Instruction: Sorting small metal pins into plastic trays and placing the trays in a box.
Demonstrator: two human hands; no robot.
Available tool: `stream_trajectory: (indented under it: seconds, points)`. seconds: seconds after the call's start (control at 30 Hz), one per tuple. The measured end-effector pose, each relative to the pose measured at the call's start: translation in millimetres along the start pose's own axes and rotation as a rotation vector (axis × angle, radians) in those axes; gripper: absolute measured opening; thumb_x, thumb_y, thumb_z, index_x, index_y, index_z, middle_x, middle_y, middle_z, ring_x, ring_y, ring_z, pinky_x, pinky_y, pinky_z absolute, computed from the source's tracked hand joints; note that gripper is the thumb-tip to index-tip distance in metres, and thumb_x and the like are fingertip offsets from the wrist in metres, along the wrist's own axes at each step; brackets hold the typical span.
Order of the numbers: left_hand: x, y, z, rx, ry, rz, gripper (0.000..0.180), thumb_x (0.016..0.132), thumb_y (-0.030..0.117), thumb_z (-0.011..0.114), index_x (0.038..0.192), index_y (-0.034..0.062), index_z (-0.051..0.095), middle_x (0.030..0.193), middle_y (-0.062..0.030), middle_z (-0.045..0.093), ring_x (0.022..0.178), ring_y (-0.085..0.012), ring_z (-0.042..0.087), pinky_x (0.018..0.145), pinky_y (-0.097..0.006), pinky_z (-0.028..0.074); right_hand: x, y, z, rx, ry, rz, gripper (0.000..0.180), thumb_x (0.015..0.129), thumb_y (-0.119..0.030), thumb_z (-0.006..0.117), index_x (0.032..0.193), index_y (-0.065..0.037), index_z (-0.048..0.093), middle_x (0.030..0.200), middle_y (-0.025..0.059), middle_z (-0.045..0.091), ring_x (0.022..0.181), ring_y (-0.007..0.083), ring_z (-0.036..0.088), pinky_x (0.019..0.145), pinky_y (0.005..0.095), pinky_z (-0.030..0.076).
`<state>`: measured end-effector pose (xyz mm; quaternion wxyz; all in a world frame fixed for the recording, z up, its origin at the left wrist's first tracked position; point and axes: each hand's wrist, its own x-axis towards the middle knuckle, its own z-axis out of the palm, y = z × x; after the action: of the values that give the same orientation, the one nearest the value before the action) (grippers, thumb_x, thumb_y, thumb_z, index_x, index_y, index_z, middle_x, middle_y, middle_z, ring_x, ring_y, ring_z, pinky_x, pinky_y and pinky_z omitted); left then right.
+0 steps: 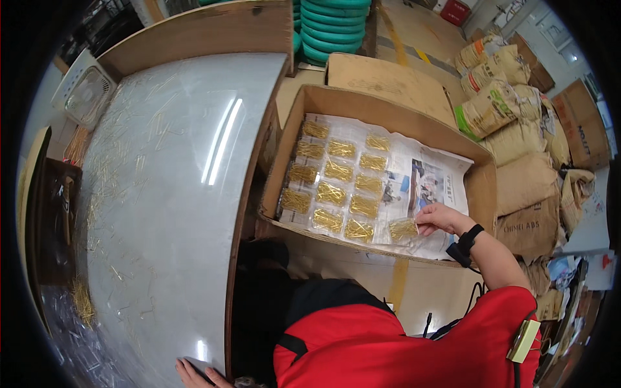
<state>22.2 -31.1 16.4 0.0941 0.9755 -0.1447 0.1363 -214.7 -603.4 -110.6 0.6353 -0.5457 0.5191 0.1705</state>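
Observation:
My right hand (441, 218) reaches into a shallow cardboard box (394, 111) and pinches the edge of a small clear tray of gold pins (402, 229). That tray lies at the near side of the box, on a newspaper lining (446, 184). To its left, several similar trays of gold pins (330, 193) stand in rows. At the bottom of the view, my left hand (199, 375) rests on the near edge of a grey tabletop (187, 213). Its visible fingers are stretched out and apart; the rest of it is cut off.
Loose gold pins (100, 181) are scattered over the table's left side, with a denser heap (83, 304) near the front. A white fan (87, 94) stands at the back left. Stacked sacks (491, 107) line the right; green coiled hose (333, 26) stands behind.

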Motion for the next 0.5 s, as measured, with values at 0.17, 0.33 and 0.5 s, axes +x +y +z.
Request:
stream_trajectory:
  seconds: [0.17, 0.33, 0.5]
  points:
    - [-0.7, 0.3, 1.4, 0.005, 0.000, 0.031, 0.051, 0.102, 0.033, 0.057, 0.138, -0.0018, 0.056, 0.141, -0.0261, 0.053, 0.131, -0.0429, 0.049, 0.112, -0.051, 0.036, 5.0, 8.6, 11.3, 0.100, -0.050, 0.091, 0.014, 0.096, -0.009, 0.065, 0.098, 0.006, 0.065, 0.091, 0.0154, 0.072, 0.081, 0.0215, 0.075, 0.077, 0.0284, 0.064]
    - [-3.7, -2.8, 1.4, 0.000, -0.007, 0.020, 0.051, 0.102, 0.032, 0.058, 0.139, -0.0029, 0.055, 0.141, -0.0275, 0.052, 0.131, -0.0436, 0.048, 0.113, -0.051, 0.035, 15.8, 6.0, 28.6, 0.098, -0.145, 0.119, 0.014, 0.097, -0.007, 0.063, 0.097, 0.007, 0.066, 0.094, 0.0171, 0.072, 0.081, 0.0203, 0.074, 0.076, 0.0262, 0.064]
    - [-3.5, -1.6, 1.2, 0.019, -0.013, 0.010, 0.050, 0.102, 0.031, 0.058, 0.138, -0.0030, 0.055, 0.141, -0.0275, 0.053, 0.131, -0.0436, 0.048, 0.112, -0.050, 0.036, 30.6, 17.9, 24.5, 0.100, -0.230, 0.156, 0.014, 0.098, -0.007, 0.063, 0.099, 0.007, 0.065, 0.097, 0.0178, 0.072, 0.085, 0.0220, 0.074, 0.080, 0.0284, 0.064]
